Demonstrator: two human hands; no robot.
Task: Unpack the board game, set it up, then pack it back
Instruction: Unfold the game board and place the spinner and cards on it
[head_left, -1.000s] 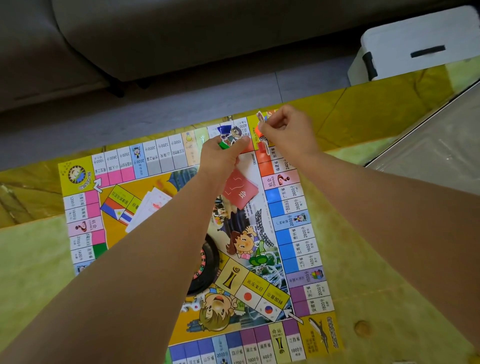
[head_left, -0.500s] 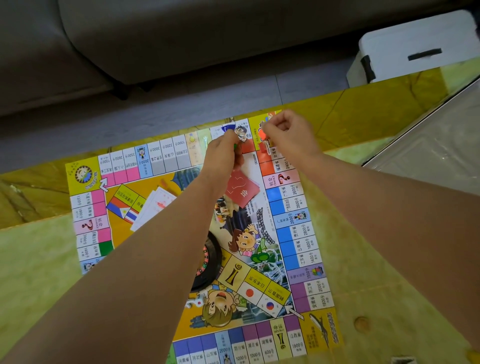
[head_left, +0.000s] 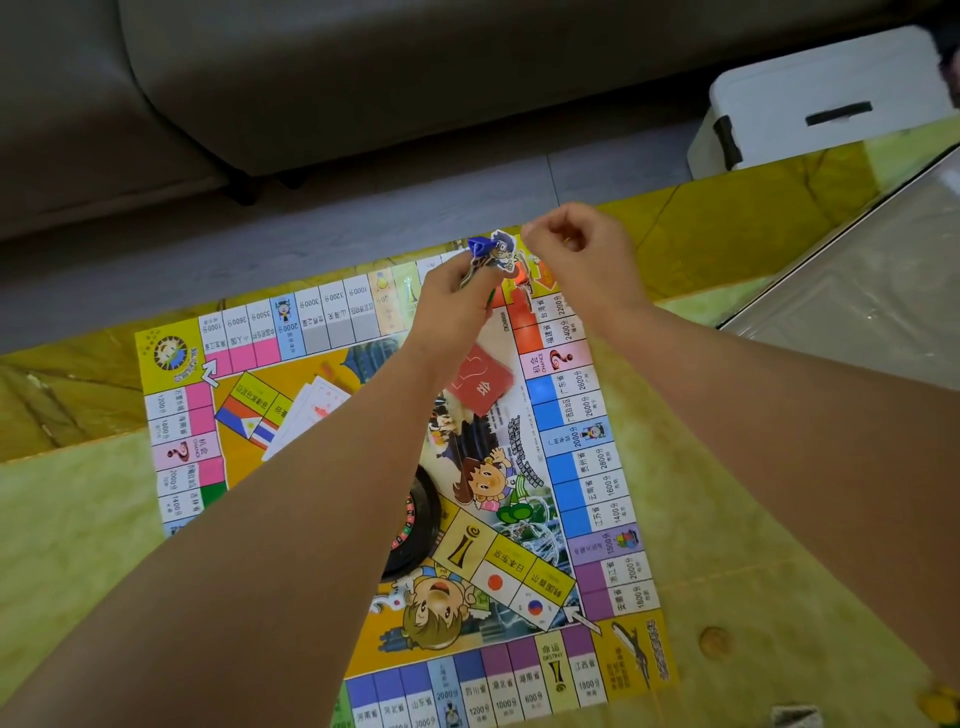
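Up at the far edge of the board (head_left: 587, 467), the left hand (head_left: 452, 306) pinches a cut-out figure (head_left: 493, 252) on a blue stand. The right hand (head_left: 582, 260) hovers just beside it, fingers curled; whether it grips anything is unclear. The board lies flat on a yellow-green table cover (head_left: 78, 519), red cards (head_left: 480, 382) and white cards (head_left: 317, 410) on its middle. Beyond: grey floor (head_left: 363, 218), grey sofa (head_left: 415, 78), white box (head_left: 821, 78).

Left hand (head_left: 452, 296) pinches character token (head_left: 501, 249) above game board (head_left: 587, 467).

Open table (head_left: 753, 519) right of board (head_left: 571, 493), red cards (head_left: 483, 382), white cards (head_left: 317, 410) mid-board
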